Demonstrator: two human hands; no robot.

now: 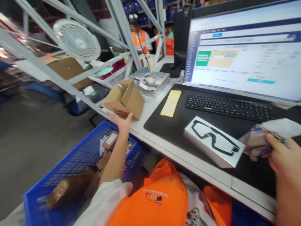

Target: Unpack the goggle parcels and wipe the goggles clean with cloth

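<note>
My left hand (122,124) is stretched out over the blue basket, thumb and fingers spread, against the lower edge of an open cardboard box (133,97). That box stands tilted at the left end of the desk. On the right, my right hand (282,153) pinches a crumpled plastic bag (255,141), greyish and partly see-through, above the black mat. Just left of the bag lies a white box (215,141) with a black glasses-shaped outline printed on its top.
Parcels lie in the blue basket (68,160) below the desk edge. A keyboard (225,105), a monitor (242,53), yellow slips (171,103) and a grey tray (155,83) are on the desk. Metal frame bars and a fan (76,40) stand left. A person (141,37) is behind.
</note>
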